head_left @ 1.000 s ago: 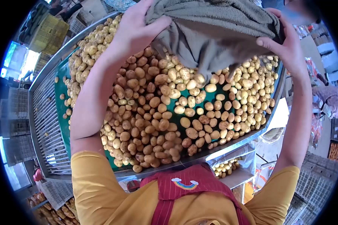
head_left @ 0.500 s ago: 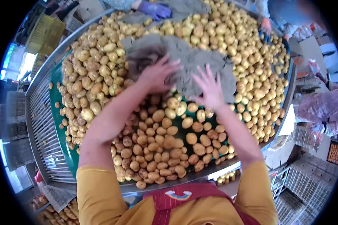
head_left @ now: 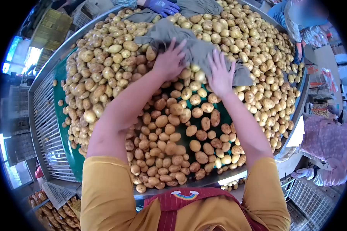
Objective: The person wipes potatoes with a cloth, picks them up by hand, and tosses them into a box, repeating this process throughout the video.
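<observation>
A crumpled grey cloth (head_left: 202, 56) lies over the middle of a large heap of potatoes (head_left: 100, 65). My left hand (head_left: 170, 63) presses on the cloth's left part with its fingers apart. Farther right, my right hand (head_left: 221, 77) rests on the cloth's near edge, fingers stretched out and spread. Neither hand grips anything. Below my forearms, browner loose potatoes (head_left: 164, 142) lie on the green table surface (head_left: 191, 144), parts of which show between them. What lies directly beneath the cloth is hidden.
A metal rim and slatted rack (head_left: 52, 134) border the table on the left. Across the table is a co-worker's purple-gloved hand (head_left: 162, 5) beside another grey cloth (head_left: 198, 7). Other people stand at the right, near wire crates (head_left: 312, 200). A yellow crate (head_left: 50, 29) stands far left.
The grey cloth has bunched up and shifted away from me and slightly right, with both hands on it. More potatoes are uncovered near my hands. The purple-gloved hand has moved slightly farther off.
</observation>
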A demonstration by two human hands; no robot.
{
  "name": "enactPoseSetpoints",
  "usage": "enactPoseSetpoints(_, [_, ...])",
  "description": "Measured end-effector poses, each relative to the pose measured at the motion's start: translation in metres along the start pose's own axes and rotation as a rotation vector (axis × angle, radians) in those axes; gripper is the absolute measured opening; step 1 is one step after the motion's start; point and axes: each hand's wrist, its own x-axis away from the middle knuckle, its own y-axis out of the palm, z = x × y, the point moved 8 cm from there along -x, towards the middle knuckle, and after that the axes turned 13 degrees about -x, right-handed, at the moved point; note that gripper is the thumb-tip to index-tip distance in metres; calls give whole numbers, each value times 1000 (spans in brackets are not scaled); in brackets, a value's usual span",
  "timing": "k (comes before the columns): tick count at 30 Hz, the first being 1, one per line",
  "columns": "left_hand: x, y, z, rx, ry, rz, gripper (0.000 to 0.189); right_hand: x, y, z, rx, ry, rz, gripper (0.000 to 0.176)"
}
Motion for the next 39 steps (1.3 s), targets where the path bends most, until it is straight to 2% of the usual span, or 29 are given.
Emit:
enactPoseSetpoints(1, [24, 0, 7, -12, 49, -95, 62, 26, -6, -9, -8, -5, -137, 87])
enactPoseSetpoints(3, [76, -9, 30, 7, 142, -282, 61, 80, -12, -13, -31, -81, -262, 82])
enactPoseSetpoints(5, [131, -30, 57, 57, 243, -410, 60, 135, -38, -23, -140, -93, -314, 78])
enactPoseSetpoints(6, [161, -18, 65, 60, 289, -445, 63, 163, -47, -28, -75, -111, -394, 77])
enactPoseSetpoints(7, [183, -44, 75, 177, 278, -548, 66, 192, -55, -31, -191, -80, -417, 77])
enactPoseSetpoints(8, [205, -43, 84, 76, 359, -546, 68, 218, -61, -39, -148, -128, -387, 80])
enactPoseSetpoints(10, [236, -52, 105, 43, 457, -495, 67, 251, -65, -58, -205, -105, -483, 82])
enactPoseSetpoints(11, [237, -52, 111, -9, 508, -477, 66, 256, -63, -64, -262, -78, -528, 82])
enactPoseSetpoints(13, [208, -36, 115, 92, 513, -326, 61, 233, -57, -65, -233, -114, -525, 82])
enactPoseSetpoints(14, [188, -27, 114, 141, 514, -247, 59, 217, -51, -62, -215, -133, -522, 81])
enactPoseSetpoints(17, [110, -18, 93, 7, 433, -18, 60, 158, -23, -40, -102, -151, -488, 77])
enactPoseSetpoints(19, [65, -6, 73, -114, 409, 45, 60, 105, -19, -28, -72, -151, -383, 71])
enactPoseSetpoints(21, [22, -5, 44, -97, 355, -3, 67, 55, -21, -20, -27, -176, -375, 66])
enactPoseSetpoints(23, [-15, 2, 11, -93, 311, 48, 75, 11, -15, -15, 16, -255, -269, 60])
enactPoseSetpoints(25, [-41, -6, -7, -239, 216, 277, 76, -30, -2, -6, 183, -238, -190, 55])
enactPoseSetpoints(27, [-68, -1, -19, -193, -18, 261, 67, -67, 8, 1, 212, -124, 23, 50])
enactPoseSetpoints(28, [-75, 9, -16, -150, -105, 278, 66, -83, 14, 0, 237, -7, -28, 48])
enactPoseSetpoints(29, [-76, 16, -17, -113, -191, 296, 64, -83, 15, -1, 221, 35, -77, 47])
enactPoseSetpoints(30, [-67, 14, -11, -45, -185, 350, 57, -80, 17, -3, 205, 78, -122, 46])
enactPoseSetpoints(32, [-40, 11, 9, -42, -12, 277, 50, -48, 12, -4, 114, 98, -161, 44])
enactPoseSetpoints(33, [-21, 17, 19, 100, 1, 273, 40, -22, 6, -4, 112, 85, -228, 44])
enactPoseSetpoints(34, [2, 1, 38, -5, 72, 296, 34, 6, -5, -11, 139, 33, -240, 45])
enactPoseSetpoints(35, [21, 6, 50, 95, 123, 339, 30, 31, -22, -21, 87, 91, -305, 45])
enactPoseSetpoints(36, [41, 7, 66, 70, 130, 220, 30, 58, -24, -19, -21, 191, -423, 45])
enactPoseSetpoints(37, [64, 11, 81, 84, 166, 25, 40, 97, -23, -22, -41, 115, -354, 46])
enactPoseSetpoints(38, [94, 1, 95, 115, 213, 51, 49, 131, -30, -35, 0, 61, -367, 47])
enactPoseSetpoints(39, [119, 14, 105, 136, 246, -16, 57, 163, -32, -44, -16, 24, -349, 50])
